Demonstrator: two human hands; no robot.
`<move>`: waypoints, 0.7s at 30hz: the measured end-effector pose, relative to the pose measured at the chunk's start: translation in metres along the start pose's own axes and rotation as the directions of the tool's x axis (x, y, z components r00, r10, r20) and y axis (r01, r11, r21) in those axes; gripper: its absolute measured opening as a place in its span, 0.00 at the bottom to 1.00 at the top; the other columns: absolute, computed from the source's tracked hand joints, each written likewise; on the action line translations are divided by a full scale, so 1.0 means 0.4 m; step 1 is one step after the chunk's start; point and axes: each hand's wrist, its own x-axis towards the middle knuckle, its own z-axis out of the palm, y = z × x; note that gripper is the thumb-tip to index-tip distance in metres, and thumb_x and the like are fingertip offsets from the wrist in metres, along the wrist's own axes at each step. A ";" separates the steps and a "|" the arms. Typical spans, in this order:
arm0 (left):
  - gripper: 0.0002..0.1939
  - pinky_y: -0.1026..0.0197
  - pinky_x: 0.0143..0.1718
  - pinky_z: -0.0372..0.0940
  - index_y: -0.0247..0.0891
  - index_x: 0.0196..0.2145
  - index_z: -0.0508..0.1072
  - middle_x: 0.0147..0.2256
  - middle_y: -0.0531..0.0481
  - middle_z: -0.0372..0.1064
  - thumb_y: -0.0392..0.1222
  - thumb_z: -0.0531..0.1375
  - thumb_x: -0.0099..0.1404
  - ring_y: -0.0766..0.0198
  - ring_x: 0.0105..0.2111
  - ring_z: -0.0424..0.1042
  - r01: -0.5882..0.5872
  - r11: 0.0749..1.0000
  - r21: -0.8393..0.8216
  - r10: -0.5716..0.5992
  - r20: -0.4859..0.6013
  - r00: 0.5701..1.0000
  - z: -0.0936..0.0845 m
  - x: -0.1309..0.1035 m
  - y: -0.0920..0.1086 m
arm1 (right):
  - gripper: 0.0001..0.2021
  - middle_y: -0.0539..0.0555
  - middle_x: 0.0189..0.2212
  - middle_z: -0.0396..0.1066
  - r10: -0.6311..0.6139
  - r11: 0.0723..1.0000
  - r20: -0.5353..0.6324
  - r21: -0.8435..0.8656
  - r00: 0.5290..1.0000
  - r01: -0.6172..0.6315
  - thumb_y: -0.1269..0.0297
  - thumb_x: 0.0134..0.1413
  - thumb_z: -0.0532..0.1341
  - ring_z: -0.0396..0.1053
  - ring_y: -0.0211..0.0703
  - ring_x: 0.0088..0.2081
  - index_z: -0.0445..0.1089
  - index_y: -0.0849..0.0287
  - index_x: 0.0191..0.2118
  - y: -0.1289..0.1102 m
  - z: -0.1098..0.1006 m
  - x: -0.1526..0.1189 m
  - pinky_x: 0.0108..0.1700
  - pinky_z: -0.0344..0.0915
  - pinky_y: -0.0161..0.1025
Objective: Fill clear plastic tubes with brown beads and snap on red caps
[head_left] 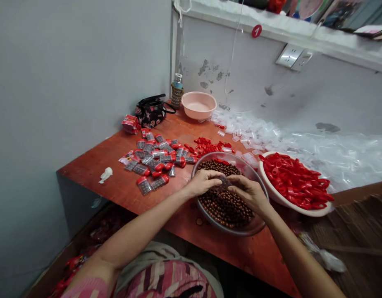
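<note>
We held a small clear pack [223, 183] between the fingertips of our left hand [205, 182] and our right hand [248, 191], directly above the bowl [247, 169] of beads [226, 209]. Our left thumb and fingers were closed on its left side, and our right thumb and fingers pinched its right side; dark contents showed through it, too blurred to make out singly.

The beads were round, brown and glossy, heaped in the wide grey bowl, with a few red pieces lying on them at the far edge. Just to the right of the bowl, we had a cream basin [271, 193] heaped with smooth red plastic caps [293, 180]. Clear, stiff sleeves [349, 157] made a shiny drift against the far wall. To the left, filled packs [161, 182] with red ends lay scattered on the worn orange-red table [94, 163], and loose red pieces [206, 147] were spread just beyond the bowl. A shallow pink tub [199, 112] stood at the far side, near a flowered bag [150, 116].

Our forearms reached in from the near left and near right, converging over the bowl, with wrists raised above its rim and fingers bent inward.
</note>
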 end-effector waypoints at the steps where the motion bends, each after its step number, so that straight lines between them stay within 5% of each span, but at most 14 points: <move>1: 0.16 0.58 0.46 0.63 0.34 0.42 0.73 0.42 0.46 0.73 0.38 0.60 0.54 0.59 0.42 0.70 0.010 0.999 -0.038 -0.010 -0.002 1.000 -0.001 -0.001 0.001 | 0.14 0.53 0.38 0.72 0.004 1.000 0.004 0.025 1.000 -0.004 0.59 0.51 0.59 0.70 0.43 0.39 0.67 0.55 0.44 0.003 -0.005 0.004 0.43 0.67 0.41; 4: 0.20 0.56 0.43 0.65 0.34 0.45 0.71 0.44 0.44 0.70 0.39 0.61 0.54 0.58 0.42 0.70 0.054 0.977 -0.208 -0.061 -0.031 0.998 -0.003 -0.007 0.008 | 0.16 0.54 0.37 0.73 0.022 0.999 -0.091 0.028 0.996 -0.019 0.58 0.52 0.57 0.71 0.42 0.36 0.64 0.57 0.47 0.026 -0.021 0.034 0.37 0.69 0.41; 6: 0.22 0.56 0.42 0.67 0.34 0.47 0.70 0.46 0.43 0.69 0.40 0.61 0.53 0.57 0.42 0.70 0.054 0.952 -0.302 -0.077 -0.066 0.995 -0.004 -0.013 0.012 | 0.14 0.54 0.36 0.73 -0.015 0.987 -0.146 -0.162 0.989 -0.009 0.59 0.54 0.55 0.71 0.42 0.36 0.66 0.57 0.45 0.048 -0.031 0.068 0.39 0.67 0.42; 12: 0.17 0.57 0.40 0.68 0.36 0.43 0.70 0.42 0.45 0.69 0.44 0.60 0.56 0.60 0.40 0.70 -0.090 0.866 -0.492 -0.058 -0.279 0.959 0.001 -0.029 0.008 | 0.13 0.55 0.40 0.71 -0.046 0.665 -0.001 -0.746 0.999 0.030 0.65 0.58 0.49 0.68 0.43 0.40 0.69 0.56 0.42 0.089 -0.015 0.192 0.41 0.63 0.39; 15: 0.16 0.57 0.40 0.68 0.36 0.42 0.69 0.42 0.46 0.69 0.45 0.59 0.57 0.61 0.40 0.70 -0.108 0.847 -0.520 -0.076 -0.320 0.944 0.006 -0.029 0.003 | 0.15 0.57 0.45 0.69 -0.038 0.551 0.015 -0.834 0.999 0.033 0.65 0.59 0.48 0.66 0.46 0.43 0.67 0.57 0.46 0.099 0.010 0.240 0.40 0.61 0.39; 21: 0.18 0.59 0.38 0.69 0.36 0.43 0.70 0.40 0.46 0.70 0.47 0.60 0.56 0.61 0.39 0.70 -0.084 0.866 -0.493 -0.100 -0.335 0.937 0.010 -0.014 0.001 | 0.12 0.59 0.40 0.70 -0.008 0.522 0.076 -0.850 0.997 0.069 0.64 0.57 0.50 0.66 0.47 0.41 0.68 0.60 0.40 0.127 0.027 0.275 0.39 0.58 0.39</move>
